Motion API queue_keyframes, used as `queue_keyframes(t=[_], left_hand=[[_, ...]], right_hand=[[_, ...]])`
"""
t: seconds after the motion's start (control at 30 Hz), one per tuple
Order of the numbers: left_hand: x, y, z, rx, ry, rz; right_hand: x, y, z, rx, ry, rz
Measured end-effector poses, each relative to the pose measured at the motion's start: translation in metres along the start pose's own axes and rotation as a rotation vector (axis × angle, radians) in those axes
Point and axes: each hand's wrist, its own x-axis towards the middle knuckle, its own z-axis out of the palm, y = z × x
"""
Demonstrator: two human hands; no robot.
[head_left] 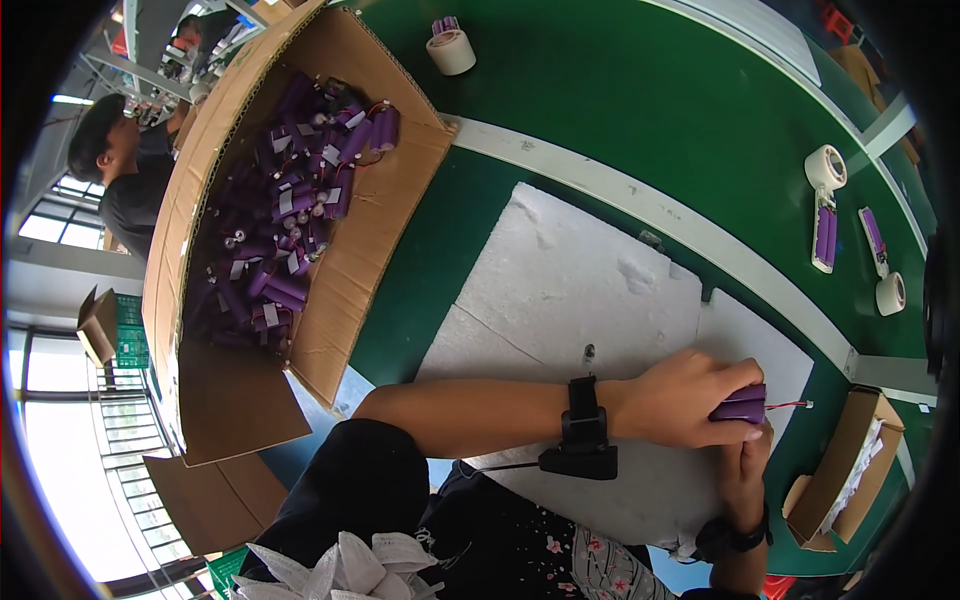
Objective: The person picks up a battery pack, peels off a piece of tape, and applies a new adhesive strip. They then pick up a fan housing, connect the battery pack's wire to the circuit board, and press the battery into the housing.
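A purple battery pack (742, 404) of shrink-wrapped cells is held at the right end of the white foam board (570, 290). My left hand (675, 400) reaches across from the left, its fingers and thumb closed around the pack. From the pack's right side a thin red wire (785, 405) sticks out, ending in a small white connector (808, 404). Just below, my right hand (747, 462) meets the pack's near side with bent fingers; the left hand partly hides its fingertips. Each wrist wears a black strap.
At the left stands a big open carton (370, 270) with many purple battery packs (290, 200). White tape rolls (452, 52) stand on the green table, some beside purple packs (824, 235). A small cardboard box (850, 470) holds white pieces at right. Another person (130, 170) sits beyond the carton.
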Motion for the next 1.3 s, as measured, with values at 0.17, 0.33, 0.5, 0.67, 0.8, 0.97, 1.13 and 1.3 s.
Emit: queue_keyframes(t=[0.17, 0.33, 0.5, 0.67, 0.8, 0.97, 1.13, 1.3], left_hand=[[-0.001, -0.001, 0.001, 0.073, -0.011, 0.002], [-0.002, -0.004, 0.003, 0.121, -0.011, 0.015], [-0.002, -0.005, 0.005, 0.230, 0.041, 0.066], [-0.003, -0.006, 0.008, 0.262, 0.075, 0.074], [-0.003, -0.006, 0.007, 0.271, 0.085, 0.073], [-0.004, -0.006, 0.007, 0.226, 0.071, 0.050], [-0.004, -0.003, 0.006, 0.172, 0.038, 0.017], [-0.003, -0.001, 0.003, 0.102, 0.025, 0.004]], right_hand=[[-0.005, 0.001, 0.002, 0.025, 0.025, 0.015], [0.000, -0.002, -0.005, 0.049, -0.075, 0.047], [-0.006, 0.006, 0.000, 0.062, -0.038, -0.008], [-0.014, 0.014, -0.004, 0.009, -0.074, -0.007], [-0.012, 0.011, 0.002, 0.038, -0.032, -0.015], [-0.007, 0.009, 0.000, 0.064, -0.033, -0.031], [-0.008, 0.007, 0.002, 0.084, 0.024, 0.013], [-0.001, 0.007, -0.007, 0.115, -0.088, -0.012]])
